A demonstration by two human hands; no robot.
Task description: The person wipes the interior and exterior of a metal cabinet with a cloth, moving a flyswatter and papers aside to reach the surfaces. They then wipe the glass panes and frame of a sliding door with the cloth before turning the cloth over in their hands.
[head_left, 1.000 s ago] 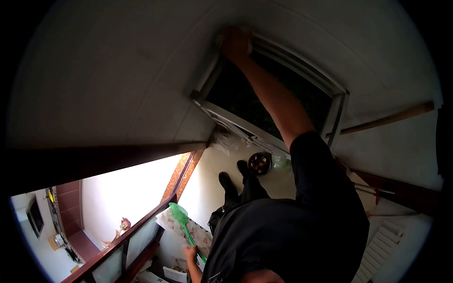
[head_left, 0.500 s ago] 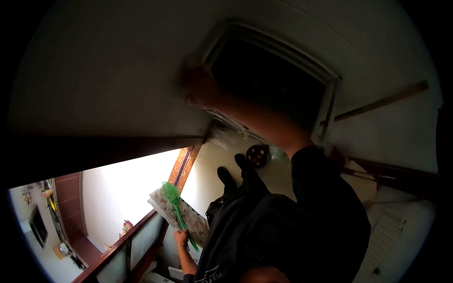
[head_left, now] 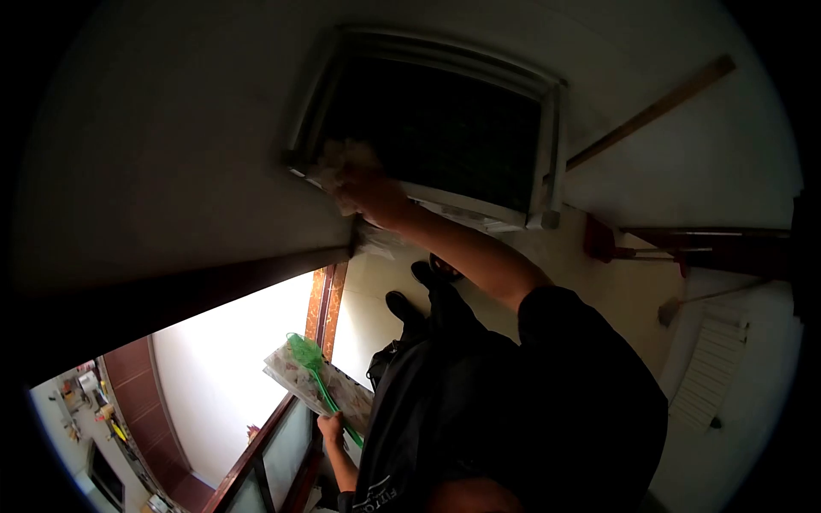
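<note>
My right hand (head_left: 372, 195) is closed on a pale, crumpled cloth (head_left: 346, 162) at the lower left corner of a dark framed panel (head_left: 436, 128) on the wall. The cloth lies against the frame there. Low at the left, my left hand (head_left: 330, 425) grips the handle of a green fly swatter (head_left: 315, 369). Beneath the swatter is a patterned, plastic-like sheet (head_left: 351, 395); whether my fingers also hold it is unclear.
A wooden strip (head_left: 654, 111) slants along the right wall. A red dustpan (head_left: 600, 239) and a broom (head_left: 670, 311) are at the right. A dark round tray (head_left: 445, 267) lies by my feet. A railing (head_left: 256, 453) runs at the lower left.
My right hand with the cloth is now clearer, at the panel's lower left corner. The whole view has shifted, with the panel further left and higher. My left hand keeps its grip on the swatter.
</note>
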